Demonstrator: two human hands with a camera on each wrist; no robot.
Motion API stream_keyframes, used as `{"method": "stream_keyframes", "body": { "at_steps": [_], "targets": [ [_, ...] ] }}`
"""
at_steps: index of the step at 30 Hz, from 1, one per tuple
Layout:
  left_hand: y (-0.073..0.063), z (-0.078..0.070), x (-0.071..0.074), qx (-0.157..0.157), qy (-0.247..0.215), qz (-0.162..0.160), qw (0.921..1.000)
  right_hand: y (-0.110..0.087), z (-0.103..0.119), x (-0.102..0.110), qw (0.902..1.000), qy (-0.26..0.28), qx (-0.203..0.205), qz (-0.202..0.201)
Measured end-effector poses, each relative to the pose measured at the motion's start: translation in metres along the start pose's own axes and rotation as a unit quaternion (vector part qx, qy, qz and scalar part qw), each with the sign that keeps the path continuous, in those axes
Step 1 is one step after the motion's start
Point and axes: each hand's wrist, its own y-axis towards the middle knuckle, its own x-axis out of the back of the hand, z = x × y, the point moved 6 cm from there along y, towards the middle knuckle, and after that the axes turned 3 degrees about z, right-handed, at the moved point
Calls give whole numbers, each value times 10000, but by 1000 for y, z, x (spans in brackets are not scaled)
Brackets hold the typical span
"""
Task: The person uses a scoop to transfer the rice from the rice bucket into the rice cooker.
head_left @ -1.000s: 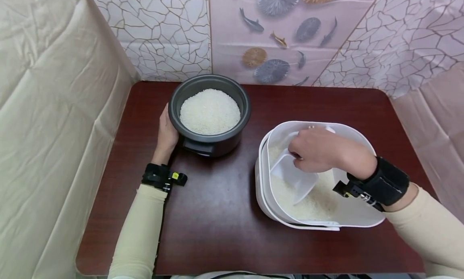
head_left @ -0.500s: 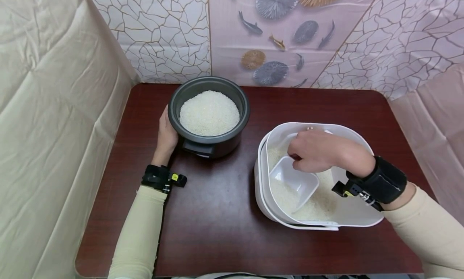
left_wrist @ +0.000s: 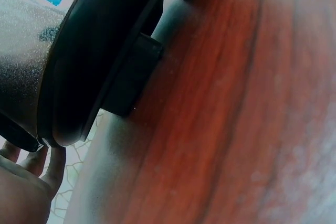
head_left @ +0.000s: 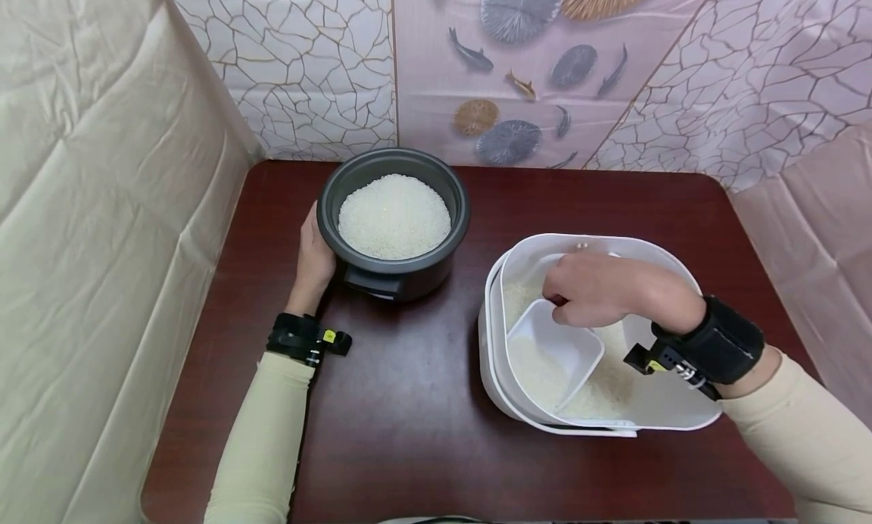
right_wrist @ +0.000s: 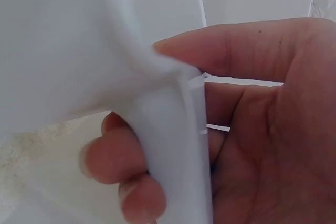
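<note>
Gripping the white plastic scoop [head_left: 553, 347] by its handle, my right hand [head_left: 594, 289] sits inside the white rice bin [head_left: 671, 410] at lower right of the frame; the scoop's long axis runs down-left from my fingers [right_wrist: 113, 158], rice in it. Up-left, well apart, the dark grey cooker pot [head_left: 393, 270] stands with my left hand [head_left: 315, 255] resting flat against its side. Only bare red-brown table [head_left: 409, 403] lies between.

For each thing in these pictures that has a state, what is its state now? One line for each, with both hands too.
Pot: uncovered, upright, holds rice.
White bin: open, some rice inside.
Scoop: inside the bin, holding rice.
Left hand: rests against the pot's side.
Right hand: grips the scoop's handle.
</note>
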Motion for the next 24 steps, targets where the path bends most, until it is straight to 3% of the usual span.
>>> {"method": "stream_keyframes", "body": {
  "at_steps": [8, 19, 24],
  "targets": [
    [0, 2, 1, -22, 17, -22, 10000, 0, -3, -1, 9996, 101, -111, 221],
    [1, -1, -1, 68, 42, -18, 10000, -4, -13, -5, 9998, 179, -34, 105],
    [-1, 0, 0, 54, 137, -76, 9999, -6, -13, -5, 9975, 496, -123, 478]
  ]
}}
